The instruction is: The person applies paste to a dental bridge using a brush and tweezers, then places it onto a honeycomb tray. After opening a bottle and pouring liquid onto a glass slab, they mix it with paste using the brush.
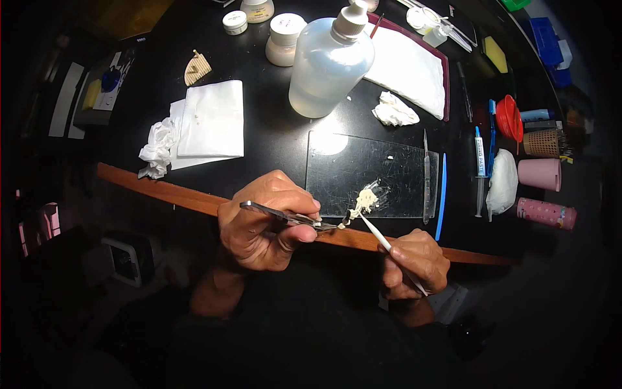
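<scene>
My left hand point(267, 220) is closed around slim metal forceps point(272, 212), held sideways over the table's front edge. Small cream tooth-shaped pieces point(343, 225) are at the forceps' far end. Between the fingers and thumb of my right hand point(416, 262) is a thin white-handled brush point(387, 243), slanting up to the left. Its tip lies beside the small pieces and overlaps the lower edge of a mound of cream paste point(367, 200). That paste is on a scratched glass slab point(395, 155), just beyond both hands.
A large clear bottle point(327, 68) stands behind the slab. Folded white tissue point(217, 123) lies left, a crumpled tissue point(394, 109) behind. A metal instrument point(426, 175), blue stick point(442, 198) and syringe point(479, 168) lie right. Pink cups point(540, 174) and jars point(284, 40) are farther out.
</scene>
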Demonstrator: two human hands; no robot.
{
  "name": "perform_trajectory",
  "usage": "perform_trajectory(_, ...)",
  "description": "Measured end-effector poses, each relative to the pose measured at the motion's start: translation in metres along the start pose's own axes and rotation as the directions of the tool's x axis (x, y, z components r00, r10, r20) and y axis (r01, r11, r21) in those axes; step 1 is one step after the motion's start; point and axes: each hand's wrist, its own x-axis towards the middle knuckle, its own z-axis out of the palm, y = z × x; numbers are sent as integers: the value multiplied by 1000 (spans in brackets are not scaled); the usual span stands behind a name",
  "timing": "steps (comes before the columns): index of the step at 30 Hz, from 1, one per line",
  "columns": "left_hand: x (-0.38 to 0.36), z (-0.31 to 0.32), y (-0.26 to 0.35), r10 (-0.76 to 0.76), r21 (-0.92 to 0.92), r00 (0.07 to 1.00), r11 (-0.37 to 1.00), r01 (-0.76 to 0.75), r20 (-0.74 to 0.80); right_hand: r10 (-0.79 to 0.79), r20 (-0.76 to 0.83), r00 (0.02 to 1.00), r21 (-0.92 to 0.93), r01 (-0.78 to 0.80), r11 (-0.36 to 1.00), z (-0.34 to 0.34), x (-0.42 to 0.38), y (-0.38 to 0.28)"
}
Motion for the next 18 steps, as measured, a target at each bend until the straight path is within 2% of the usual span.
perform_trajectory(7,0,1,0,1,0,1000,1000,-1,-6,-12,57,998,-41,14,999,-2,0,1)
perform_trajectory(18,0,0,-1,5,4,1000,1000,-5,2,-6,-10,1000,-1,6,1000,-1,-3,0)
